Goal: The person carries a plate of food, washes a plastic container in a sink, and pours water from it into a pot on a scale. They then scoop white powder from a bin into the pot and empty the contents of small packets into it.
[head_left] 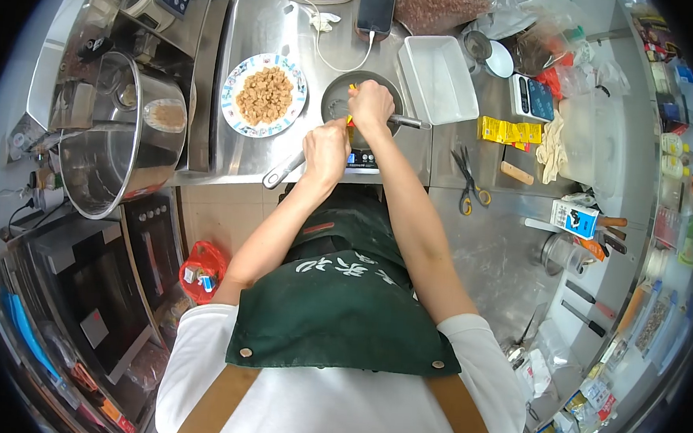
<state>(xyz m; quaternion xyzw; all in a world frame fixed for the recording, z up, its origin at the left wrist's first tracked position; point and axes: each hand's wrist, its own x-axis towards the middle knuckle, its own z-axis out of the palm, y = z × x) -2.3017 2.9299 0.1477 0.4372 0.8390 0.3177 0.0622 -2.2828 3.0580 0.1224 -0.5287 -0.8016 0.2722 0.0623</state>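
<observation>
My left hand (327, 148) and my right hand (371, 104) are both closed over a small frying pan (332, 89), pinching a small yellow packet (350, 122) between them. Fingers cover most of the packet, and its contents cannot be made out. The pan's handle (284, 170) points toward the lower left. A dark utensil handle (409, 122) sticks out over the pan's right rim. Beneath the pan is a black appliance (363, 159) with a lit display. To the left, a patterned plate (230, 114) holds brown crumbly pieces (264, 95).
Right of the pan stands a white plastic tub (440, 79). Farther right lie yellow packets (510, 132), scissors (467, 180), a digital scale (532, 98) and a cloth glove (551, 148). A phone (377, 8) on a charging cable lies behind. A large steel pot (100, 150) stands left.
</observation>
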